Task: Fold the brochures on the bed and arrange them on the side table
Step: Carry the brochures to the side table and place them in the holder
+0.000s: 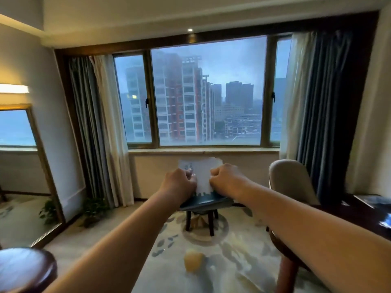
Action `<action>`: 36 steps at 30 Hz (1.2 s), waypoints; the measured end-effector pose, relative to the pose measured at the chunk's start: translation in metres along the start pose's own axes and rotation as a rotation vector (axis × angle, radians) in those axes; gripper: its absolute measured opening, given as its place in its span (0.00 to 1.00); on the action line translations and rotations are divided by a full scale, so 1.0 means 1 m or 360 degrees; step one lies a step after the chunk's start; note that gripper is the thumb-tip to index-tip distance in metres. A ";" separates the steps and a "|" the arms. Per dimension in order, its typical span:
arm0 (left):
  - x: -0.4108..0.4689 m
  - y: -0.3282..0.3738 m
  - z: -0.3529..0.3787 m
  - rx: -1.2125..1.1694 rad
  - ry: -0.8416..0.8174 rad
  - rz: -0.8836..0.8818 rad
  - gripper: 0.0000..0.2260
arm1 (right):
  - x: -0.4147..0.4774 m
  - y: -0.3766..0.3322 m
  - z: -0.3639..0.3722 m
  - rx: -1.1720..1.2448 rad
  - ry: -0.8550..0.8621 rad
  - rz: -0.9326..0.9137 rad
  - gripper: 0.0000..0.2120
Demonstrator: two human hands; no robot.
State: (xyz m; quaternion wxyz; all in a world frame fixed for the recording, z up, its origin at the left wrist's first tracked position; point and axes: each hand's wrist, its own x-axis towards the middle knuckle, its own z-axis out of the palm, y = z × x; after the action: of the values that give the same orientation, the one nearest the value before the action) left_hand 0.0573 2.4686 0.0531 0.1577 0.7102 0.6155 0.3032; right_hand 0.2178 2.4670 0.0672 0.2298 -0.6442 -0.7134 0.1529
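Note:
A white brochure with a dark blue lower band is held upright in front of me at arm's length. My left hand grips its left edge and my right hand grips its right edge, both with fingers closed on the paper. The brochure's lower part bends toward me between my wrists. Behind it, partly hidden, stands a small dark stool-like side table on the carpet. The bed is out of view.
A beige chair stands at the right beside a dark desk carrying printed sheets. A round dark table is at the bottom left. A mirror leans at the left, next to potted plants. A yellowish object lies on the carpet.

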 end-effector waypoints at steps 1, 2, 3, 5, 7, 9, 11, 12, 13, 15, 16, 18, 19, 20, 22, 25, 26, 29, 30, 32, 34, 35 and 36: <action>0.020 0.009 0.011 0.0009 -0.0022 0.0003 0.16 | 0.014 0.014 -0.008 0.0008 -0.0002 0.0030 0.11; 0.040 0.015 0.021 0.0018 -0.0033 0.0009 0.16 | 0.029 0.028 -0.014 0.0017 -0.0002 0.0054 0.11; 0.059 0.021 0.032 0.0019 -0.0041 0.0014 0.16 | 0.045 0.040 -0.020 0.0020 0.0002 0.0067 0.12; 0.096 0.029 0.053 -0.0006 -0.0070 0.0024 0.17 | 0.075 0.063 -0.029 0.0040 0.0027 0.0089 0.15; 0.131 0.035 0.070 -0.0023 -0.0091 0.0029 0.17 | 0.107 0.082 -0.034 0.0034 0.0031 0.0109 0.17; 0.165 0.038 0.083 0.0026 -0.0096 0.0045 0.16 | 0.140 0.097 -0.033 0.0047 0.0034 0.0151 0.18; 0.198 0.037 0.093 0.0064 -0.0097 0.0059 0.17 | 0.172 0.108 -0.030 0.0070 0.0059 0.0202 0.19; 0.215 0.034 0.098 0.0057 -0.0097 0.0070 0.16 | 0.188 0.111 -0.029 0.0072 0.0076 0.0215 0.20; 0.232 0.030 0.101 0.0055 -0.0099 0.0083 0.16 | 0.204 0.113 -0.027 0.0065 0.0083 0.0228 0.20; 0.264 0.023 0.105 0.0073 -0.0105 0.0121 0.16 | 0.235 0.113 -0.025 0.0028 0.0080 0.0249 0.20; 0.280 0.019 0.106 0.0096 -0.0109 0.0140 0.17 | 0.250 0.113 -0.024 0.0014 0.0088 0.0264 0.21; 0.312 0.013 0.109 0.0122 -0.0095 0.0174 0.17 | 0.283 0.114 -0.021 0.0052 0.0139 0.0306 0.22; 0.328 0.009 0.111 0.0117 -0.0099 0.0189 0.17 | 0.300 0.116 -0.019 0.0073 0.0164 0.0319 0.22; 0.345 0.005 0.113 0.0107 -0.0100 0.0201 0.18 | 0.316 0.117 -0.018 0.0087 0.0178 0.0323 0.22; 0.377 -0.003 0.119 0.0098 -0.0104 0.0201 0.17 | 0.347 0.121 -0.013 0.0090 0.0158 0.0322 0.22; 0.432 -0.022 0.130 0.0119 -0.0138 0.0177 0.16 | 0.401 0.127 -0.004 0.0046 0.0107 0.0307 0.22; 0.452 -0.028 0.134 0.0122 -0.0152 0.0160 0.16 | 0.420 0.131 0.000 0.0040 0.0081 0.0313 0.22; 0.515 -0.046 0.151 0.0122 -0.0171 0.0119 0.17 | 0.486 0.145 0.013 0.0024 0.0039 0.0324 0.22; 0.537 -0.050 0.157 0.0127 -0.0175 0.0112 0.17 | 0.510 0.152 0.017 0.0026 0.0036 0.0322 0.21; 0.582 -0.059 0.169 0.0166 -0.0171 0.0110 0.17 | 0.559 0.165 0.024 0.0066 0.0044 0.0316 0.21; 0.627 -0.066 0.180 0.0200 -0.0153 0.0091 0.18 | 0.608 0.176 0.027 0.0084 0.0030 0.0283 0.20; 0.651 -0.070 0.185 0.0204 -0.0145 0.0078 0.18 | 0.632 0.182 0.028 0.0081 0.0016 0.0267 0.20; 0.674 -0.073 0.191 0.0213 -0.0138 0.0069 0.19 | 0.655 0.187 0.029 0.0068 -0.0001 0.0251 0.20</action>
State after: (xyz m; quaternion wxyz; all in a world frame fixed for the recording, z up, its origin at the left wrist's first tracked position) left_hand 0.1594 3.1649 0.0226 0.1297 0.7448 0.6114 0.2337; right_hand 0.3193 3.1405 0.0319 0.2306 -0.6933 -0.6569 0.1859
